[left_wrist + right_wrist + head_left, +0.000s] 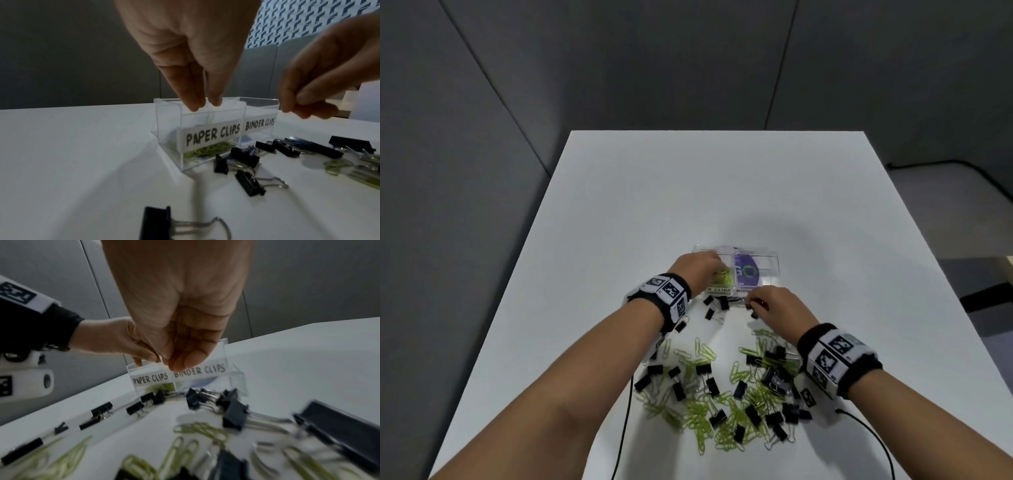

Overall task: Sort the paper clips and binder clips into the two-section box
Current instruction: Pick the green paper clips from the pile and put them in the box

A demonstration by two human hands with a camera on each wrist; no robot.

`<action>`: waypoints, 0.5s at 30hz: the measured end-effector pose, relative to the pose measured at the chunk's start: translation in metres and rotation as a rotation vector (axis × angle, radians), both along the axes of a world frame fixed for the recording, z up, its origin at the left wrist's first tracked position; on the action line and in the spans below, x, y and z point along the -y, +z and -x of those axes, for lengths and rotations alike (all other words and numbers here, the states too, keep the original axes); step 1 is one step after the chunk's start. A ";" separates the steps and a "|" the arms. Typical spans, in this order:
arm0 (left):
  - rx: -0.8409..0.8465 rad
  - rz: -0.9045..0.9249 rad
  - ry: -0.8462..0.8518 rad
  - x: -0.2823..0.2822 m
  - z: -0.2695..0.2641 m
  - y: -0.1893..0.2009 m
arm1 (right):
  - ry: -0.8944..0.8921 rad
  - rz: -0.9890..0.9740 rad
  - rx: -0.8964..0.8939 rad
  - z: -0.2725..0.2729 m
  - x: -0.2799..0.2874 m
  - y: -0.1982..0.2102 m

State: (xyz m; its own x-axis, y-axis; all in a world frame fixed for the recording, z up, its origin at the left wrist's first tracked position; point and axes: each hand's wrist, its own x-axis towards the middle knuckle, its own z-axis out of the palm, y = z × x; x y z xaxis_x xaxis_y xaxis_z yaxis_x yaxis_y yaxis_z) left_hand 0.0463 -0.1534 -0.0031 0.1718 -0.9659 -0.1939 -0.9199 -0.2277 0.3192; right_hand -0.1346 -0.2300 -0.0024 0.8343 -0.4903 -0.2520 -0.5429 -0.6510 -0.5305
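Observation:
The clear two-section box [767, 260] stands mid-table, labelled PAPER CLIPS on the left and BINDER CLIPS on the right. Green paper clips [205, 151] lie in the left section. My left hand [205, 105] hangs over that section, fingers straight and pointing down, with nothing clearly between the tips. My right hand [176, 365] hovers at the box's front by the BINDER CLIPS label, fingertips bunched against the thumb, with no clip visible in them. Black binder clips [710, 313] lie just in front of the box. A mixed pile of green paper clips [702, 414] and binder clips [753, 414] spreads nearer me.
The white table [619, 205] has grey partition walls behind and to the left. Two thin black cables [625, 411] run from the wrist bands off the near edge. A purple card [746, 272] shows through the right section. A large binder clip [156, 222] lies close under the left wrist.

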 end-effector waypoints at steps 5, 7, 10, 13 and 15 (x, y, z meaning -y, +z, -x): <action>0.048 0.113 0.053 -0.024 0.000 0.008 | 0.077 0.064 -0.198 0.020 0.001 -0.015; 0.046 0.124 0.134 -0.045 -0.002 0.008 | 0.096 0.117 -0.258 0.029 0.000 -0.019; 0.027 0.002 0.275 -0.084 -0.006 -0.002 | -0.034 0.213 -0.239 0.047 0.000 -0.020; -0.042 -0.221 0.446 -0.120 -0.006 -0.014 | -0.242 0.219 -0.352 0.069 0.003 -0.021; -0.095 -0.304 0.506 -0.139 0.001 -0.022 | -0.311 0.147 -0.457 0.083 0.002 -0.024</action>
State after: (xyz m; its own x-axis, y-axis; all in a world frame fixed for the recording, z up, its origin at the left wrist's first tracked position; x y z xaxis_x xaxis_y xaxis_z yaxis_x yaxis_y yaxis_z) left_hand 0.0450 -0.0147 -0.0249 0.5648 -0.6671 -0.4858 -0.6439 -0.7244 0.2461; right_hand -0.2177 -0.2317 -0.0267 0.4676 -0.7523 -0.4640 -0.8736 -0.4734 -0.1128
